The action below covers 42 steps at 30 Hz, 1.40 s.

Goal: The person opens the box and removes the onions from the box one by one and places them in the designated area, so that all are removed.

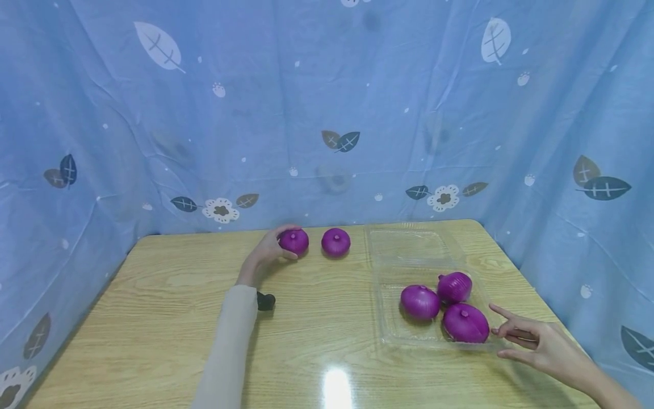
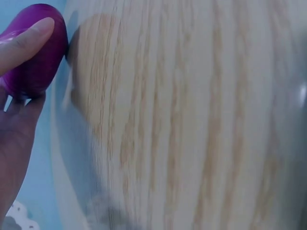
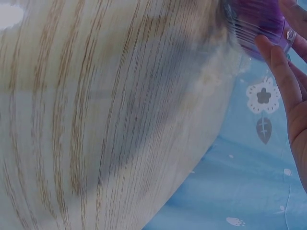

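At the far side of the table, my left hand [image 1: 269, 248] grips a purple onion [image 1: 294, 242], thumb on the near side and fingers behind it. The left wrist view shows the thumb pressed along that onion [image 2: 36, 72]. A second onion [image 1: 335, 243] sits just to its right. On the right stands a clear plastic clamshell box [image 1: 380, 309], lid folded back, with three onions [image 1: 466, 324] inside. My right hand [image 1: 541, 343] is at the box's near right corner, fingers and thumb spread apart. Its fingertips [image 3: 263, 42] are close to the box wall; whether they touch it, I cannot tell.
The box's open lid [image 1: 409, 244] lies flat toward the back edge of the wooden table [image 1: 168, 318]. A blue leaf-patterned curtain [image 1: 286, 113] hangs behind and at both sides. A dark wrist-worn piece [image 1: 265, 301] sticks out beside the left sleeve.
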### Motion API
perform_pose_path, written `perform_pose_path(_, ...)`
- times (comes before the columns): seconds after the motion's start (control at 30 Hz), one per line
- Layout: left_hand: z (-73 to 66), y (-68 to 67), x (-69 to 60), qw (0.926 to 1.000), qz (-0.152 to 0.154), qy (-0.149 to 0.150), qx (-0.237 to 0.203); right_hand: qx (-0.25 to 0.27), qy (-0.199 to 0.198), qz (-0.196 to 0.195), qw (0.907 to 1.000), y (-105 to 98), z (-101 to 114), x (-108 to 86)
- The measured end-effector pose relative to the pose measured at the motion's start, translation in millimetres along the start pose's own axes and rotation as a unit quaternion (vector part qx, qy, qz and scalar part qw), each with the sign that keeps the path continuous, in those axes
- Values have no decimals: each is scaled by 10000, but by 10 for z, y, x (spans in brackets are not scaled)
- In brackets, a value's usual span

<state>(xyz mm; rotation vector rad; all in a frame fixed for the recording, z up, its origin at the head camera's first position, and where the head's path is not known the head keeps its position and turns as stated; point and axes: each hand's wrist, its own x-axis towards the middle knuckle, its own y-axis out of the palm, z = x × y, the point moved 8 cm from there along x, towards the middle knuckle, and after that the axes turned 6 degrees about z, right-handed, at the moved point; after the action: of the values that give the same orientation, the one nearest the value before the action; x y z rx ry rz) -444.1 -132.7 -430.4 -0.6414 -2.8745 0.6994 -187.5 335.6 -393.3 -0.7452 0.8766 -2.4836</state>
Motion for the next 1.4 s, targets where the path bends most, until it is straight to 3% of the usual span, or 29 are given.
perform_pose_path(0.43,-14,-10,-73,9992,352,39,199,-26,-98,-18,9999,-3,17,-3)
perform_pose_path(0.5,-9,-6,-81,9993,374,-63,36,-13,-89,-21,10000,1,14,-9)
perform_pose_path(0.63,15,3,-100,9959,418,-372,-716,63,-65,-16,10000,6,4,-14)
perform_pose_path(0.73,11,-15,-102,9950,400,-383,-826,91,-48,5,9999,11,-1,-16)
perform_pose_path(0.87,-30,-68,-98,9987,367,-5,-364,101,-28,33,9999,16,-5,-11)
perform_pose_path(1.03,-136,-177,-160,9989,62,359,-280,109,-52,55,9999,23,-7,-3)
perform_pose_path(1.23,-416,-227,-209,9897,-106,1046,-970,18,-48,27,10000,20,-11,-12)
perform_pose_path(1.3,-532,-212,-235,9875,-65,1118,-1105,1,-22,27,10000,15,-16,-13)
perform_pose_path(1.4,-600,-172,-239,9877,31,1141,-1071,66,-2,52,10000,11,-29,-19)
